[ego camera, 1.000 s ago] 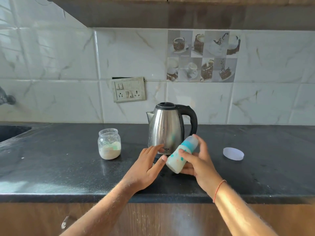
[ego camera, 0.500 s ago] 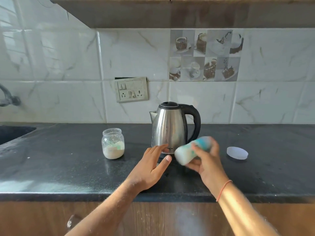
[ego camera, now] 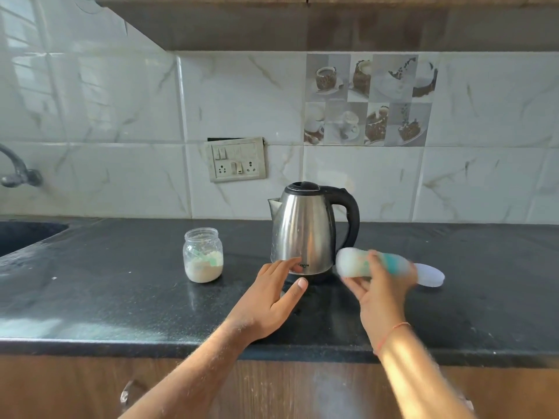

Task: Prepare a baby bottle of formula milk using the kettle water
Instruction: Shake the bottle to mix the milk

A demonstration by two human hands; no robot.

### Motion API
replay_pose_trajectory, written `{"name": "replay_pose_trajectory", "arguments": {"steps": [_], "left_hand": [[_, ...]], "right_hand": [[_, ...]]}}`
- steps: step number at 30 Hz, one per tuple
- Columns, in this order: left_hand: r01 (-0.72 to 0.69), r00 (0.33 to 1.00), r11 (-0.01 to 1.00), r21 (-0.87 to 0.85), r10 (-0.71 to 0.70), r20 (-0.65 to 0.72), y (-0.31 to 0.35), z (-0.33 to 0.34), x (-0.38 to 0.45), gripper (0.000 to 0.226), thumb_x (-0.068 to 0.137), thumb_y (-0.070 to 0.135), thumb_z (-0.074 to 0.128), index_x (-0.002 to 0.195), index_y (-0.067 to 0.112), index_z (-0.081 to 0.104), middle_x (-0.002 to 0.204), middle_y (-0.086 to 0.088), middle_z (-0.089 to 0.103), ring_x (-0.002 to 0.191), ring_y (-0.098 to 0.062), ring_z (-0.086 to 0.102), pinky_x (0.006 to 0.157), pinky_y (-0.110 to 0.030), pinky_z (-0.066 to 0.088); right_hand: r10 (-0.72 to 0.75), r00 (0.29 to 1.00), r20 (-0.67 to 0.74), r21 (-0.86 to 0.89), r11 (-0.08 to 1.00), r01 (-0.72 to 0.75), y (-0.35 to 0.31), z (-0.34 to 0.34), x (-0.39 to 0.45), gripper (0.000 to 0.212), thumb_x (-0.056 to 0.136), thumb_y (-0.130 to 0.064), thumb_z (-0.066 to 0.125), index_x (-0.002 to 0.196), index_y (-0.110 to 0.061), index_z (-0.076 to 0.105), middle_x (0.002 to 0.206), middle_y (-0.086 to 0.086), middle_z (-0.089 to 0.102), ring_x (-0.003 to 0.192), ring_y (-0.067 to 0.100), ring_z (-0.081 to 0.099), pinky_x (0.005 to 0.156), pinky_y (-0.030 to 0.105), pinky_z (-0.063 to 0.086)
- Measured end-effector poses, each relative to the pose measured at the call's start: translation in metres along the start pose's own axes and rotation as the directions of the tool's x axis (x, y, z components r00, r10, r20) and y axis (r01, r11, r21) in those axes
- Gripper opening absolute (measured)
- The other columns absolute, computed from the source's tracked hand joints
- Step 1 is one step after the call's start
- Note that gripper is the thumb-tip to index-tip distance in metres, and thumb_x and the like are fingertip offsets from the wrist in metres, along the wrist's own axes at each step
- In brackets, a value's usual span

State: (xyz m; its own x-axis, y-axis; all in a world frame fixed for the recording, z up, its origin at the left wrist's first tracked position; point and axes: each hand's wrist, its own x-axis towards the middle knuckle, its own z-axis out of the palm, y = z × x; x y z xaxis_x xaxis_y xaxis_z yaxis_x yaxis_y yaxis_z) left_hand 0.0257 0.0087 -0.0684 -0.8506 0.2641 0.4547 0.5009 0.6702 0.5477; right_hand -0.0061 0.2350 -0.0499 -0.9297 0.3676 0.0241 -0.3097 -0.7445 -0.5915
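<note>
Home kitchen, dark countertop point(ego camera: 90, 297), tiled backsplash point(ego camera: 242, 95), sink point(ego camera: 24, 234)

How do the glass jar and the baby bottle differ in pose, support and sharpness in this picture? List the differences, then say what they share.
1. The glass jar stands upright; the baby bottle lies nearly on its side.
2. The jar rests on the countertop untouched; the bottle is held above it by the right hand.
3. The jar looks sharp; the bottle is blurred.

Both are see-through and hold something whitish.
</note>
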Motion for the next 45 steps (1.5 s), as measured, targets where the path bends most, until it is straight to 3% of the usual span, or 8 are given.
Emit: {"name": "replay_pose_trajectory", "arguments": {"steps": [2, 6, 10, 14, 19, 22, 30, 45], "left_hand": [[-0.004, 1.0, 1.0, 0.004, 0.004, 0.002, 0.0, -0.001, 0.0, 0.064, 0.109, 0.07, 0.032, 0.164, 0.037, 0.039, 0.147, 0.036, 0.046, 0.137, 0.024, 0.029, 0.1, 0.008, 0.023], [-0.006, 1.0, 1.0, 0.007, 0.006, 0.007, 0.0, -0.001, 0.001, 0.062, 0.11, 0.067, 0.033, 0.163, 0.035, 0.041, 0.139, 0.045, 0.041, 0.137, 0.027, 0.026, 0.103, 0.006, 0.022], [0.0, 1.0, 1.0, 0.027, 0.0, 0.015, 0.0, -0.001, 0.001, 0.064, 0.109, 0.068, 0.033, 0.164, 0.035, 0.039, 0.148, 0.035, 0.04, 0.134, 0.028, 0.027, 0.1, 0.009, 0.018], [-0.001, 1.0, 1.0, 0.011, 0.001, 0.008, 0.003, -0.001, 0.002, 0.067, 0.107, 0.067, 0.032, 0.165, 0.033, 0.039, 0.146, 0.034, 0.04, 0.131, 0.034, 0.024, 0.095, 0.012, 0.021], [-0.01, 1.0, 1.0, 0.021, 0.009, 0.01, -0.001, -0.001, 0.001, 0.067, 0.109, 0.071, 0.033, 0.164, 0.035, 0.039, 0.152, 0.03, 0.045, 0.138, 0.016, 0.031, 0.099, 0.007, 0.022], [-0.007, 1.0, 1.0, 0.019, 0.007, 0.023, -0.001, -0.002, 0.003, 0.073, 0.105, 0.077, 0.034, 0.164, 0.036, 0.038, 0.151, 0.032, 0.042, 0.139, 0.015, 0.03, 0.107, -0.003, 0.022], [-0.019, 0.997, 1.0, 0.015, 0.018, 0.072, 0.0, -0.003, 0.002, 0.093, 0.089, 0.088, 0.056, 0.165, 0.038, 0.036, 0.146, 0.03, 0.055, 0.144, 0.008, 0.035, 0.115, -0.024, 0.04], [-0.036, 0.996, 0.995, -0.092, 0.043, 0.081, -0.004, 0.002, 0.006, 0.065, 0.088, 0.057, 0.087, 0.14, 0.032, 0.058, 0.117, 0.02, 0.075, 0.103, 0.004, 0.071, 0.081, -0.01, 0.053]], "right_hand": [[0.231, 0.967, 0.108, 0.023, 0.972, -0.235, 0.002, -0.001, -0.004, 0.067, 0.095, -0.016, 0.083, 0.145, -0.042, 0.045, 0.139, 0.011, 0.061, 0.109, 0.04, 0.077, 0.069, 0.054, 0.068], [-0.108, 0.992, -0.069, 0.038, 0.993, 0.111, 0.0, -0.006, 0.001, 0.071, 0.098, -0.015, 0.079, 0.148, -0.037, 0.035, 0.143, 0.007, 0.055, 0.125, 0.04, 0.07, 0.068, 0.046, 0.068], [0.21, 0.969, 0.127, -0.062, 0.977, -0.204, 0.0, -0.004, -0.007, 0.066, 0.097, -0.015, 0.081, 0.145, -0.043, 0.045, 0.134, 0.007, 0.06, 0.113, 0.04, 0.075, 0.07, 0.053, 0.068], [-0.117, 0.992, -0.04, -0.017, 0.993, 0.116, 0.001, -0.004, -0.003, 0.071, 0.1, -0.014, 0.077, 0.149, -0.04, 0.033, 0.146, 0.007, 0.053, 0.124, 0.038, 0.07, 0.068, 0.046, 0.068], [0.191, 0.971, 0.144, -0.198, 0.967, -0.16, 0.003, 0.004, -0.009, 0.073, 0.095, -0.015, 0.083, 0.147, -0.049, 0.044, 0.14, 0.007, 0.056, 0.114, 0.04, 0.074, 0.07, 0.053, 0.068], [-0.075, 0.997, -0.015, -0.07, 0.995, 0.073, 0.001, -0.004, -0.004, 0.073, 0.101, -0.013, 0.076, 0.151, -0.044, 0.032, 0.146, 0.008, 0.051, 0.123, 0.04, 0.07, 0.067, 0.046, 0.068], [-0.048, 0.999, 0.016, -0.238, 0.97, 0.051, -0.001, -0.001, -0.012, 0.074, 0.099, -0.016, 0.078, 0.153, -0.042, 0.034, 0.146, 0.008, 0.051, 0.119, 0.037, 0.071, 0.068, 0.047, 0.068], [0.03, 0.928, 0.37, -0.778, 0.556, 0.293, 0.011, 0.01, -0.042, 0.093, 0.077, -0.052, 0.095, 0.147, -0.058, 0.033, 0.114, -0.008, 0.071, 0.085, 0.008, 0.079, 0.057, 0.04, 0.065]]}}
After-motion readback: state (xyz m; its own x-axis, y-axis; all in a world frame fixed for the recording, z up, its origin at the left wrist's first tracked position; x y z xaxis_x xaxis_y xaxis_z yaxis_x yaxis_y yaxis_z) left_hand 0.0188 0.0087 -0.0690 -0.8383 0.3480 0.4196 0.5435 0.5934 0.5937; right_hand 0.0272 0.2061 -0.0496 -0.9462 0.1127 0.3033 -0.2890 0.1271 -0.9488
